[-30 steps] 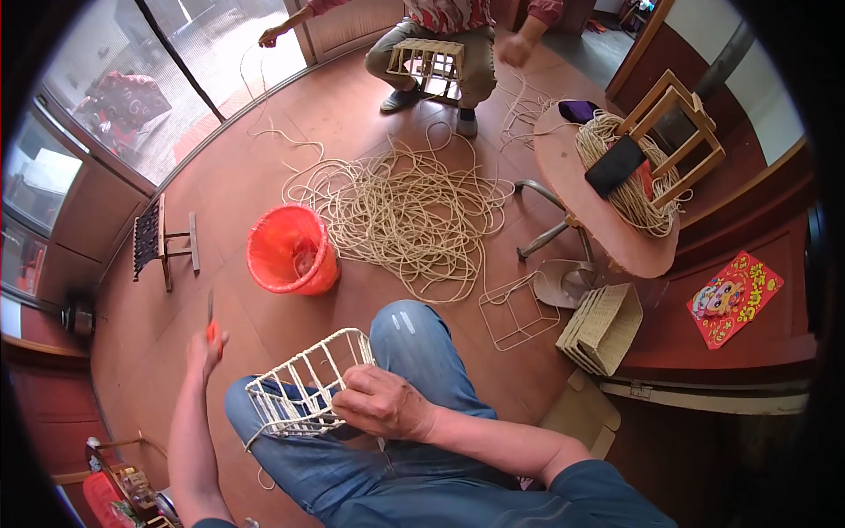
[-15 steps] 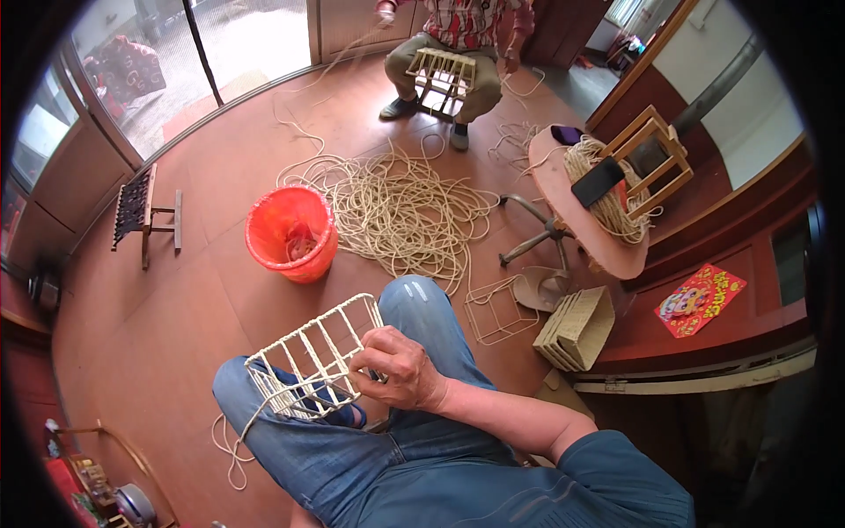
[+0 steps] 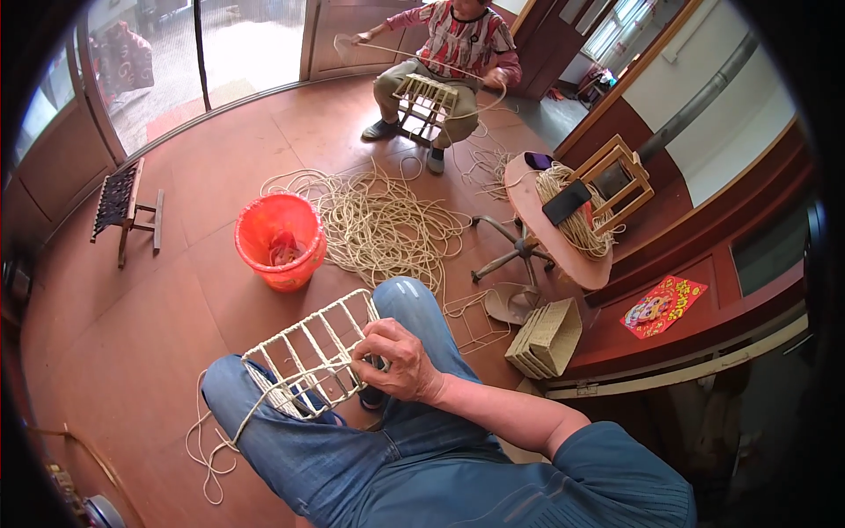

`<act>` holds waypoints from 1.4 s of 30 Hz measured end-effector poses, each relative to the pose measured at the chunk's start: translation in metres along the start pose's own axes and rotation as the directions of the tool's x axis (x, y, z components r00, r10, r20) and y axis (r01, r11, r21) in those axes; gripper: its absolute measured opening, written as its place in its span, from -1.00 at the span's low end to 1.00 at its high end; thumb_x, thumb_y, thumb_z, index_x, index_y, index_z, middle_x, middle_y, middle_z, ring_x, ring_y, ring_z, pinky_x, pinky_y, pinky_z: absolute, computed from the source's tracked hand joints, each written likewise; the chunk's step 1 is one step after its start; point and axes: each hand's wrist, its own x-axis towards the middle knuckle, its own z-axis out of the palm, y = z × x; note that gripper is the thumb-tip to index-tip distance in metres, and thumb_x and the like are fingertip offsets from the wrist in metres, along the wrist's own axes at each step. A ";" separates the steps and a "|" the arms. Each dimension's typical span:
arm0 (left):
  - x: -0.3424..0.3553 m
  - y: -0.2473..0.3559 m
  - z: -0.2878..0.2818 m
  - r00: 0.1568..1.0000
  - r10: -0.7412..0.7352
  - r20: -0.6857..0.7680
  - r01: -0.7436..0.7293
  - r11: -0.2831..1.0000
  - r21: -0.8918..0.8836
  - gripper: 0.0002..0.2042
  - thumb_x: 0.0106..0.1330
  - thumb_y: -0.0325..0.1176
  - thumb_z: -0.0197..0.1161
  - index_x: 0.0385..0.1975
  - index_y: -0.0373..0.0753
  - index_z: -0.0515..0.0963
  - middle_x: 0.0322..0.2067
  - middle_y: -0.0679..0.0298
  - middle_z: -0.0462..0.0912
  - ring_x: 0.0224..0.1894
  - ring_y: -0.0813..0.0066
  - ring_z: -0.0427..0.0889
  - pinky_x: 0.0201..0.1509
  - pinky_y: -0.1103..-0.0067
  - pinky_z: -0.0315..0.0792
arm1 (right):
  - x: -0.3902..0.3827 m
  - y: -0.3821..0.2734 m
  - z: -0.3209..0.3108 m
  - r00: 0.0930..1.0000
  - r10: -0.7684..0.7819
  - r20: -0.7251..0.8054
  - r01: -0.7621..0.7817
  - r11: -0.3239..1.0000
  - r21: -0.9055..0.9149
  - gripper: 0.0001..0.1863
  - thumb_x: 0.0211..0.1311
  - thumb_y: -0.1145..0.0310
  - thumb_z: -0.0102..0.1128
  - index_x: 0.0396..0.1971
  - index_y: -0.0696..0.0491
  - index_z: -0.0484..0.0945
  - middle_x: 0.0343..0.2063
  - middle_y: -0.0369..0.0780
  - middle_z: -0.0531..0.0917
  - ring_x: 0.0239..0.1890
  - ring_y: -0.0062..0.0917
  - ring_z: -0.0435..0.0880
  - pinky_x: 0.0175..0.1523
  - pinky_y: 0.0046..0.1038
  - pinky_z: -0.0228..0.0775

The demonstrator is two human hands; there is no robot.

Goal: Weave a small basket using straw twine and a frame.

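basket frame: the pale, cord-wrapped basket frame [image 3: 313, 341] lies tilted across your lap, its left end against your left thigh [image 3: 290, 458].
right hand: your right hand [image 3: 393, 356] is clamped on the frame's right end, thumb and fingers pinched about the bars; the exact contact is partly hidden.
left hand: outside the view; whether it is closed or holding anything, you cannot tell from here.
handling: judged light and fairly stiff, though the open ribs may flex if you squeeze inward; the wrapped surface looks rough rather than slippery.
where to hold: a corner, where rim and rib meet, appears soundest; a rib at mid-span looks the weaker place for your fingers.
loose cord: a strand of cord [image 3: 251, 414] runs from the frame over your left thigh and loops down at the left; judged soft and liable to snag.
bucket: the red bucket [image 3: 260, 224] stands on the floor beyond your knees.
cord heap: a loose tangle [image 3: 387, 229] lies just right of the bucket.
baskets: stacked woven baskets [image 3: 544, 341] lie on their side, right of your right knee.
stand: at the right, a rounded top [image 3: 521, 187] bears a dark phone [image 3: 567, 202] and a cord coil [image 3: 581, 233].
far side: a seated co-worker [image 3: 449, 40] holds cord with both hands.
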 end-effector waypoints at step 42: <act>-0.278 0.444 -0.066 0.120 0.992 -0.045 -0.859 0.127 0.496 -0.88 0.38 -0.33 0.42 -0.29 -0.21 0.64 -0.32 0.21 0.66 -0.25 0.17 0.70 -0.17 0.30 0.53 | 0.003 0.010 -0.018 0.934 -0.318 0.165 0.348 0.915 -0.205 -0.65 0.17 0.39 0.48 -0.02 -0.17 0.74 -0.19 -0.39 0.64 0.06 -0.36 0.61 0.10 -0.37 0.58</act>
